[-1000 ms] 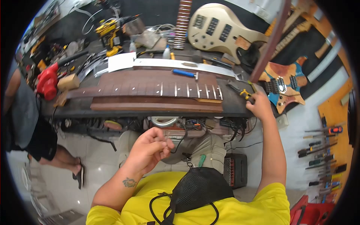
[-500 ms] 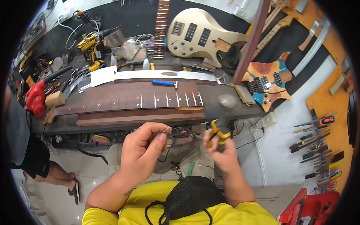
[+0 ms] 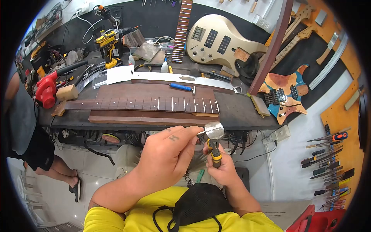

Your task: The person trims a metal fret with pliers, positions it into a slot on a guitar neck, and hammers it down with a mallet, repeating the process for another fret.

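My left hand [image 3: 164, 152] is closed, thumb and forefinger pinching a short piece of fret wire [image 3: 201, 133]. The wire reaches the broad silver head of the end-cutting pliers [image 3: 214, 132], which my right hand [image 3: 224, 170] grips by the black and yellow handles. Both hands are in front of the bench edge, close together. Beyond them a guitar neck [image 3: 127, 103] lies on the bench; bright frets show at its right end, while thin dark slots show farther left. Most of the left fingertips are hidden behind the hand.
A blue-handled tool [image 3: 180, 87] lies behind the neck on the dark workbench [image 3: 241, 108]. Farther back are a yellow drill [image 3: 110, 46], a gold guitar body [image 3: 212, 40] and a colourful guitar body [image 3: 286, 92]. A red blower [image 3: 47, 91] sits left, near another person [image 3: 23, 116].
My left hand has moved right with the fret wire, and the pliers have come left and down to meet it. The view has shifted slightly.
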The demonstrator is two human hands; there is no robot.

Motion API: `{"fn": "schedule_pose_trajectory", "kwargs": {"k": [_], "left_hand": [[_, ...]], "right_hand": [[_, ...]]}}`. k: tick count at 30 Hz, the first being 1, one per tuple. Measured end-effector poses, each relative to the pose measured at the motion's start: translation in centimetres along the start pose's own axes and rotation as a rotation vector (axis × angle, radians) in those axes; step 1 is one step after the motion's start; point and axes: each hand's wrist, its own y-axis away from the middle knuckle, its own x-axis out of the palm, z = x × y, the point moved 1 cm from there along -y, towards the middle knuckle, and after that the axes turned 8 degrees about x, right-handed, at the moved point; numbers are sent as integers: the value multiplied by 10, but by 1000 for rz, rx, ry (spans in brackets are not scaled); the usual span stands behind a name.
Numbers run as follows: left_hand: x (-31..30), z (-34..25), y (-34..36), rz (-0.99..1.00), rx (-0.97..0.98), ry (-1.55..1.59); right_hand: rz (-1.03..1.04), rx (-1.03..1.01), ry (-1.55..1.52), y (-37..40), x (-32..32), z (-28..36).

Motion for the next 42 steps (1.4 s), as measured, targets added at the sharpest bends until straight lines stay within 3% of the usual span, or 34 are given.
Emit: {"fn": "schedule_pose_trajectory", "kwargs": {"k": [2,5,10,11,12,14,15,16,17,19,21,23,24,25,27,28,29,31,32,33,35,37,39,42], "left_hand": [[0,0,0,-22,-12,12],[2,5,2,-61,-9,16],[-2,8,6,-94,20,-3],[-8,3,6,-76,-154,33],[-14,3,6,-59,-325,67],[-16,21,12,-76,-325,246],[-15,33,16,-91,-332,428],[-14,42,21,8,-258,575],[-8,46,24,13,-256,574],[14,47,30,284,-135,788],[31,45,34,287,-90,916],[29,39,32,279,-442,984],[33,40,34,199,-484,920],[36,42,33,195,-479,914],[35,45,33,65,-311,484],[30,37,29,94,-392,272],[31,32,27,87,-396,265],[33,26,28,38,-458,391],[32,27,28,45,-330,351],[29,26,28,48,-335,353],[16,23,26,100,-90,339],[1,25,33,84,-44,216],[-13,26,36,-164,-617,412],[-21,30,27,-97,-574,316]], "right_hand": [[37,-81,25,1,2,-1],[54,52,-93,3,7,13],[-5,-50,82,-3,11,25],[-6,-53,85,-1,7,15],[61,-53,21,0,1,-1],[120,-58,-44,7,1,-8],[142,82,-352,11,5,-6],[164,225,-661,13,7,-5],[161,220,-663,12,6,-7],[510,189,-884,8,4,-13],[421,272,-886,6,13,-19],[453,242,-941,-9,16,-15],[275,219,-715,-12,17,-6],[282,214,-713,-13,17,-10],[-16,34,-217,-12,17,-22],[-40,-18,-101,-11,20,-12],[-30,-20,-104,-13,22,-8],[-176,-178,423,-17,24,0],[-274,-170,385,-14,26,11],[-274,-164,383,-13,23,7],[-281,-391,485,-9,9,-2],[-207,-278,330,-3,4,-8],[-35,39,-153,1,7,-14],[53,0,-102,1,11,-12]]}}
